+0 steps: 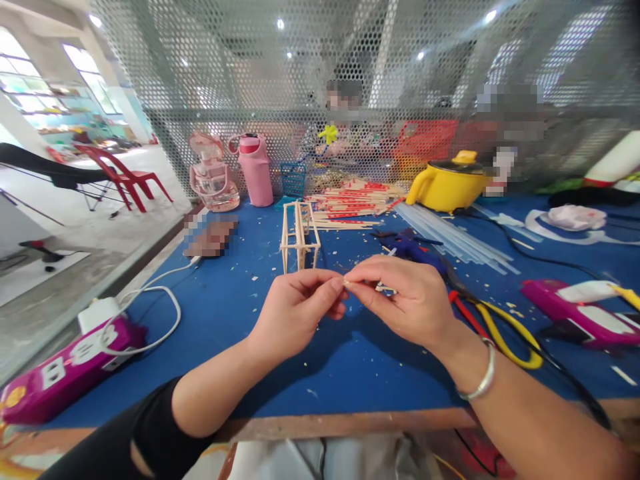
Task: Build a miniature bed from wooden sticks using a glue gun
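My left hand [304, 305] and my right hand [407, 293] meet fingertip to fingertip above the blue table. Both are pinched on a tiny pale piece [346, 283], mostly covered by the fingers, so its kind cannot be made out. Short light wooden bits [386, 289] show beneath my right palm; whether they are held or lie on the table is unclear. Just beyond my left hand stands a small frame of wooden sticks [300, 230], its lower part hidden. Pliers with red and yellow handles [493, 327] lie beside my right wrist.
Red-marked wooden sticks [355, 200] and clear glue sticks [457, 240] lie at the back, near a yellow pot [447, 187]. A purple glue gun [583, 310] rests right. At left are a power strip [75, 367], a cable and a pink bottle [257, 170]. Mesh [300, 67] rises behind.
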Available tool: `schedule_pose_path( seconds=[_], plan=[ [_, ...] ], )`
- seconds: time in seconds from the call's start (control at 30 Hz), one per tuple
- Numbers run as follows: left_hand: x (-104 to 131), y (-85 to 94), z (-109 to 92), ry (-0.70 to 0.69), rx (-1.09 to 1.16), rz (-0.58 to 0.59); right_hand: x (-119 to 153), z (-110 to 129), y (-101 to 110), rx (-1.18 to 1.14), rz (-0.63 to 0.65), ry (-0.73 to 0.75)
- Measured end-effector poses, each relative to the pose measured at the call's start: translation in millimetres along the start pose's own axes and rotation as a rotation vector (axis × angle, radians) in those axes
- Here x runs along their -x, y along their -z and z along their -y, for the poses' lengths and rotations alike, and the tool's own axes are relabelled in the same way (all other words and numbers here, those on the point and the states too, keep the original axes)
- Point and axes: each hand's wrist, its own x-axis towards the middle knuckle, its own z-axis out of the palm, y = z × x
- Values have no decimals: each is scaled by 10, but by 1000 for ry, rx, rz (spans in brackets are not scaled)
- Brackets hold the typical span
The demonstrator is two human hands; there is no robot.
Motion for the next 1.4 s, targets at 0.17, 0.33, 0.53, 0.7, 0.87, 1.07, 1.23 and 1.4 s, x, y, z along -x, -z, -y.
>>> schedule_pose_path(
  seconds=[0.17,0.33,0.53,0.7,0.87,1.07,1.23,1.4],
  plan=[
    [-16,-31,-20,141,151,-44,2,-24,-6,-46,23,-74],
    [-43,-24,7,233,128,-127,11,-38,-10,-90,1,-206],
    [-9,-10,63,26,-408,-15,33,-107,-46,-138,-26,-268],
    [2,-40,3,108,-164,-19,15,-120,-68,-178,51,-139],
    [-28,-41,-14,169,-149,-47,40,-138,-71,-138,80,-120],
    [-47,10,123,167,-344,-34,35,-170,-1,112,178,20],
    [-18,61,111,76,-519,34,1,-107,27,234,242,29],
    [-144,376,-239,-402,-1024,-168,-170,-231,-79,130,155,-356]
  ],
)
